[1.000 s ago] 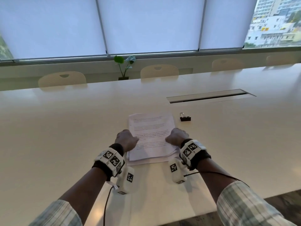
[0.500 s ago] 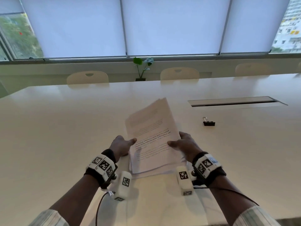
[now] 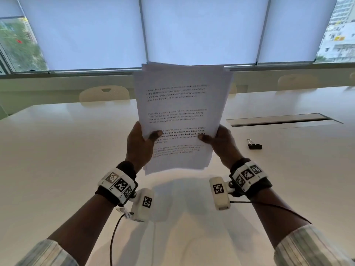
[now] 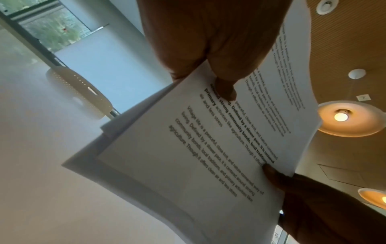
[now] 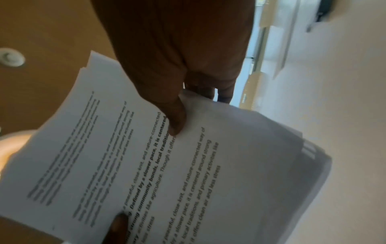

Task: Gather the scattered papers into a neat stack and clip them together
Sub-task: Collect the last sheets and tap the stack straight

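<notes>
The papers (image 3: 178, 116), pinched at their side edges by the left hand (image 3: 139, 144) and right hand (image 3: 223, 144) above the worktop (image 3: 57, 160), were unevenly aligned, so sheets could have slipped if either grip loosened.

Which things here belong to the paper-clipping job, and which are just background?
Job: papers, held up by left hand and right hand; binder clip lying on the table.
Background: chairs, window blinds, table cable slot.
</notes>
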### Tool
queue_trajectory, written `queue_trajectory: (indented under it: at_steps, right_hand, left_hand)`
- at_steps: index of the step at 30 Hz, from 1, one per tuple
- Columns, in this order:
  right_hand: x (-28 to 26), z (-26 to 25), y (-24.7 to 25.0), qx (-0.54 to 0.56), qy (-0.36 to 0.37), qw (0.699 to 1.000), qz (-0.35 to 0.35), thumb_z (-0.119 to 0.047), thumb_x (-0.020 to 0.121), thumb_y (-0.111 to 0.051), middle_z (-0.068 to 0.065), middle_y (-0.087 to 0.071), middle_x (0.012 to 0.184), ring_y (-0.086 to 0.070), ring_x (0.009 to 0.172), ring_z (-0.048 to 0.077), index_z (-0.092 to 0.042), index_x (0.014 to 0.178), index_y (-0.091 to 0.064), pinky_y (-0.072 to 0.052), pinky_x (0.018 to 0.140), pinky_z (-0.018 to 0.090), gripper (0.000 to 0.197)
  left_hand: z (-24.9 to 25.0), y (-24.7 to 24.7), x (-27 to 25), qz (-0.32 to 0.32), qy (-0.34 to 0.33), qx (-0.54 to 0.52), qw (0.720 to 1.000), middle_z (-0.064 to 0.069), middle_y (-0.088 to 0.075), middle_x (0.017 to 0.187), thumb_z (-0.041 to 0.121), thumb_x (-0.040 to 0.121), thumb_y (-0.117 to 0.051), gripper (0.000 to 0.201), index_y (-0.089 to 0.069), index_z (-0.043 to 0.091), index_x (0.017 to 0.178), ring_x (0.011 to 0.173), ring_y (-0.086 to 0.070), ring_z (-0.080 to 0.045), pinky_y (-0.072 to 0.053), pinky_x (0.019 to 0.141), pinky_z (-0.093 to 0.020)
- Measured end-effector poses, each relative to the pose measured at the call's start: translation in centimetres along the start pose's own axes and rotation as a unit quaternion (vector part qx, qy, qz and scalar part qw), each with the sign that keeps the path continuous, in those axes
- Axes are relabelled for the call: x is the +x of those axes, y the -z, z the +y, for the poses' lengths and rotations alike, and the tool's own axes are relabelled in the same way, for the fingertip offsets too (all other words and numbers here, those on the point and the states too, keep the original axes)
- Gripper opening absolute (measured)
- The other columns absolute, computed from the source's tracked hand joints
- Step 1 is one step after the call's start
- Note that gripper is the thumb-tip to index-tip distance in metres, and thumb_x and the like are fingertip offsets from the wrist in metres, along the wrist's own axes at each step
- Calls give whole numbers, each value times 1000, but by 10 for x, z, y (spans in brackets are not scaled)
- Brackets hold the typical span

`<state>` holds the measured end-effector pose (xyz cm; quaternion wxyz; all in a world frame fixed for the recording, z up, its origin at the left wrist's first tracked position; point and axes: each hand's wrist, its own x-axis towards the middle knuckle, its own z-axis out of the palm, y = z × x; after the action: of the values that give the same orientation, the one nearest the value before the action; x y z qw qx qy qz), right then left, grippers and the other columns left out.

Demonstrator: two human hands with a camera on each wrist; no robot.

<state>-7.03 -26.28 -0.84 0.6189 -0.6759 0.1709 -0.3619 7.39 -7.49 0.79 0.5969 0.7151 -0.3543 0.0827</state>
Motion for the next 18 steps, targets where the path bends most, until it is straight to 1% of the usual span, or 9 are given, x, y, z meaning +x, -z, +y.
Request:
queue_trajectory:
  at_steps: [2, 3, 5, 7, 9, 11, 14, 16, 18]
  right_hand:
    - [5, -3, -6, -46, 23, 999, 16, 4, 80, -71, 9, -72, 108, -71, 91, 23, -3, 113, -62, -61, 77, 38, 35]
    - [6, 0, -9, -57, 26, 998, 16, 1, 79, -73, 8, -72, 109, -71, 94, 26, -5, 113, -62, -60, 78, 39, 36]
    - [4, 12, -15, -81, 13, 997, 10, -6, 76, -78, 8, -71, 113, -69, 100, 28, -7, 115, -60, -60, 81, 42, 42]
    - [-1, 26, -19, -117, -7, 993, 18, -14, 75, -80, 8, -69, 112, -68, 99, 28, -9, 114, -57, -60, 81, 47, 46]
    - [-5, 39, -24, -123, -16, 992, 27, -18, 76, -77, 8, -68, 112, -67, 99, 28, -10, 114, -54, -59, 81, 51, 45]
    - [-7, 44, -31, -119, -20, 992, 36, -17, 78, -71, 7, -68, 113, -67, 100, 28, -13, 117, -53, -59, 82, 50, 43]
    - [-6, 40, -39, -136, -20, 989, 64, -9, 83, -67, 8, -67, 112, -65, 99, 30, -11, 116, -53, -58, 80, 43, 36]
    - [-2, 30, -40, -137, -5, 988, 73, -8, 85, -66, 9, -66, 111, -64, 98, 30, -10, 115, -51, -57, 78, 42, 33]
    - [3, 19, -39, -121, 10, 990, 69, -10, 87, -66, 10, -65, 111, -65, 98, 30, -11, 112, -48, -58, 79, 46, 31]
  left_hand:
    - [-2, 3, 2, 7, 4, -17, 1000, 1, -63, 109, 9, 87, -68, 34, -54, 3, 118, 86, -60, -1, -46, 60, -1]
    - [-4, 5, 2, 14, 11, -15, 1000, 3, -62, 107, 12, 87, -69, 33, -53, 4, 115, 85, -60, -4, -45, 58, -2]
    - [-8, 8, 1, 33, 35, -4, 999, 9, -57, 97, 19, 85, -73, 35, -48, 10, 108, 81, -57, -4, -42, 55, -2]
    - [-14, 11, -2, 44, 51, -10, 998, 6, -55, 97, 22, 83, -75, 41, -45, 10, 109, 82, -56, -10, -41, 57, -5]
    - [-21, 9, -4, 40, 55, -10, 998, 1, -55, 103, 21, 85, -72, 44, -45, 6, 116, 87, -55, -15, -42, 57, -6]
    - [-26, 6, -6, 33, 54, 0, 998, -2, -55, 103, 17, 89, -67, 37, -45, 4, 115, 88, -55, -18, -41, 54, -6]
    - [-26, 1, -4, 41, 59, -16, 997, -7, -55, 101, 12, 93, -61, 23, -41, 7, 105, 89, -56, -24, -41, 54, -7]
    - [-19, 3, 1, 50, 43, -24, 998, -9, -54, 102, 10, 94, -59, 22, -39, 8, 103, 87, -55, -24, -42, 52, -5]
    - [-12, 8, 8, 55, 19, -28, 998, -8, -53, 104, 13, 95, -58, 23, -38, 8, 105, 83, -56, -19, -43, 53, -4]
